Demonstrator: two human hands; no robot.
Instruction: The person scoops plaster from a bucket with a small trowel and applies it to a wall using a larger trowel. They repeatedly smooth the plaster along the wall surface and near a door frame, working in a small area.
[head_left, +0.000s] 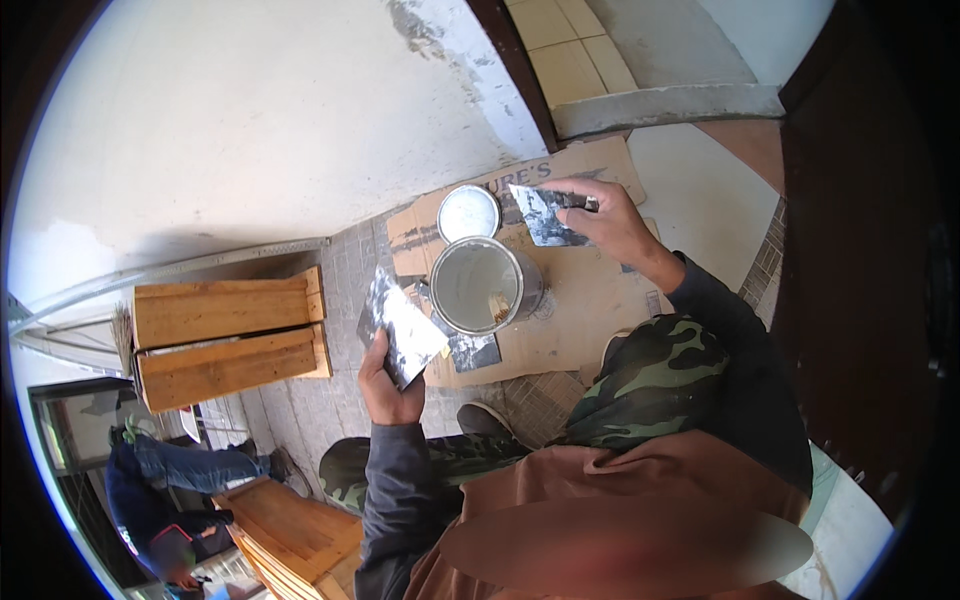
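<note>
My left hand (pixel 385 385) grips a flat rectangular trowel plate (pixel 402 325) smeared with white filler, tilted up beside an open metal can. My right hand (pixel 610 225) holds a putty knife (pixel 545 213) with a white-smeared blade above the cardboard, just right of the can lid. The open metal can (pixel 487 285) stands between both hands, its inside coated white, with a stick leaning in it. Its round lid (pixel 468 213) lies flat behind it. Camouflage trousers and a shoe (pixel 485 415) show below.
A flattened cardboard sheet (pixel 580 300) covers the paved floor under the can. Wooden boxes (pixel 230 335) stand at left, more wood planks (pixel 295 530) at lower left. A white wall (pixel 260 120) rises behind. Another person (pixel 165 490) crouches at far lower left.
</note>
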